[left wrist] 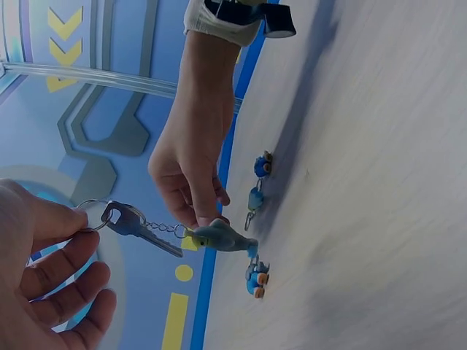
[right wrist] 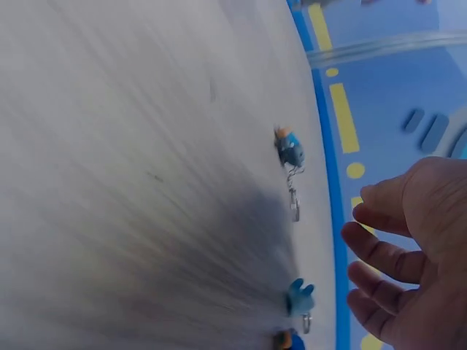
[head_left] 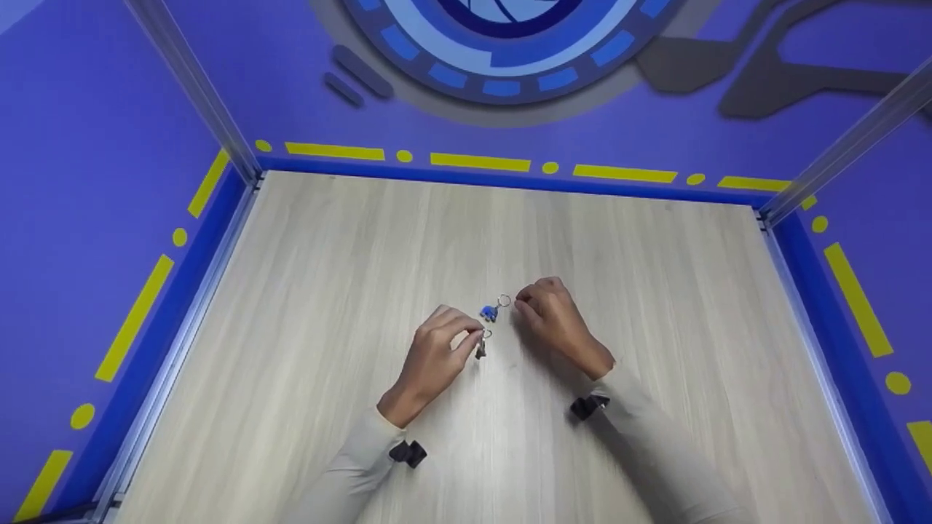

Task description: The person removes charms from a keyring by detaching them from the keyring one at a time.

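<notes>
My left hand (head_left: 440,346) pinches a metal ring (left wrist: 93,211) between thumb and fingers. From that ring hang a silver key (left wrist: 142,230) and, on a short chain, a small grey-blue figure charm (left wrist: 222,236) with a yellow end. In the head view this key ring bunch hangs just in front of a blue keychain (head_left: 489,313) lying on the table. To the right of that keychain, my right hand (head_left: 557,320) hovers with loosely bent fingers and holds nothing, as the right wrist view shows. Its fingertips are near the keychain's ring (head_left: 504,300).
Two more small charms lie on the wooden table (head_left: 349,255), hidden by my right hand in the head view: a light-blue one (right wrist: 299,297) and a dark-blue and orange one (right wrist: 292,340). Blue-purple panels (head_left: 87,182) and metal rails (head_left: 182,313) border the table.
</notes>
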A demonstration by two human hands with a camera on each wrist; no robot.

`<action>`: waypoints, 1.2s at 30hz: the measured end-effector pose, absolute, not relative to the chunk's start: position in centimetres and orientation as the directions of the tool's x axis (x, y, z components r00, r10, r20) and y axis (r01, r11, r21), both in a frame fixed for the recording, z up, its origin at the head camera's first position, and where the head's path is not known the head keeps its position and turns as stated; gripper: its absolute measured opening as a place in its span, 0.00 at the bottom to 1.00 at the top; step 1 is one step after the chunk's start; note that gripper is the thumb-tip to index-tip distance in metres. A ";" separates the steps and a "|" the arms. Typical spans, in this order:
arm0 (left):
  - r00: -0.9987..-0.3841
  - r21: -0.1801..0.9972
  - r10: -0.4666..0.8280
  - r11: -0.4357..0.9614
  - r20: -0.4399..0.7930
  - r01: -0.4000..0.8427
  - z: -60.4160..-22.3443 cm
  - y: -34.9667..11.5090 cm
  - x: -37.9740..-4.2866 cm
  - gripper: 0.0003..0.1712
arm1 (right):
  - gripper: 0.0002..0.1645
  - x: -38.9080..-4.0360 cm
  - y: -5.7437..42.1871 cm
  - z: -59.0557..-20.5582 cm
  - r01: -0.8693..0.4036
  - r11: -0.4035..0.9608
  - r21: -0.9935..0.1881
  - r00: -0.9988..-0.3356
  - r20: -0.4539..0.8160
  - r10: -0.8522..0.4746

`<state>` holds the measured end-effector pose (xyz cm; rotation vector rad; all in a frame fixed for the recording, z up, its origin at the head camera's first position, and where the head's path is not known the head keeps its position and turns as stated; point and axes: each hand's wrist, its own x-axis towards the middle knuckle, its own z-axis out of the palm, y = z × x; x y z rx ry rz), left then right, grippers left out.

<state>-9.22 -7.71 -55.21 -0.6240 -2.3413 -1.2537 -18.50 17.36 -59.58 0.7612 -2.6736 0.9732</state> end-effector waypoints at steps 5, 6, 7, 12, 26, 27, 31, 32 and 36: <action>-0.823 0.698 0.187 0.451 0.536 0.557 -54.9 -7.1 -9.7 0.05 | 0.03 -16.5 17.8 -58.3 -0.528 0.617 -0.583 -0.848 0.333 -0.412; -0.824 0.702 0.188 0.444 0.535 0.557 -54.9 -6.9 -9.7 0.05 | 0.03 -16.1 17.8 -58.0 -0.531 0.607 -0.591 -0.846 0.334 -0.415; -0.825 0.709 0.186 0.434 0.534 0.556 -54.9 -6.8 -9.8 0.05 | 0.03 -15.8 17.9 -57.8 -0.538 0.595 -0.597 -0.842 0.339 -0.420; -0.826 0.728 0.189 0.398 0.531 0.559 -54.9 -6.3 -10.1 0.05 | 0.05 -14.3 18.0 -57.0 -0.597 0.516 -0.615 -0.799 0.399 -0.449; -0.829 0.757 0.215 0.339 0.516 0.559 -54.9 -5.0 -10.4 0.02 | 0.19 -11.2 17.2 -57.3 -0.684 0.339 -0.646 -0.716 0.506 -0.480; -0.828 0.759 0.216 0.331 0.517 0.561 -54.9 -4.9 -10.4 0.03 | 0.20 -11.2 17.0 -57.4 -0.692 0.326 -0.644 -0.710 0.523 -0.472; -0.826 0.762 0.221 0.319 0.518 0.564 -54.9 -4.7 -10.5 0.03 | 0.23 -11.1 16.6 -57.4 -0.729 0.275 -0.627 -0.675 0.591 -0.442; -0.827 0.763 0.221 0.318 0.517 0.562 -54.9 -4.7 -10.5 0.03 | 0.23 -11.0 16.5 -57.4 -0.730 0.264 -0.631 -0.674 0.598 -0.435; -0.829 0.762 0.223 0.326 0.513 0.559 -54.7 -4.6 -10.6 0.02 | 0.21 -11.0 16.5 -57.3 -0.716 0.256 -0.650 -0.689 0.597 -0.412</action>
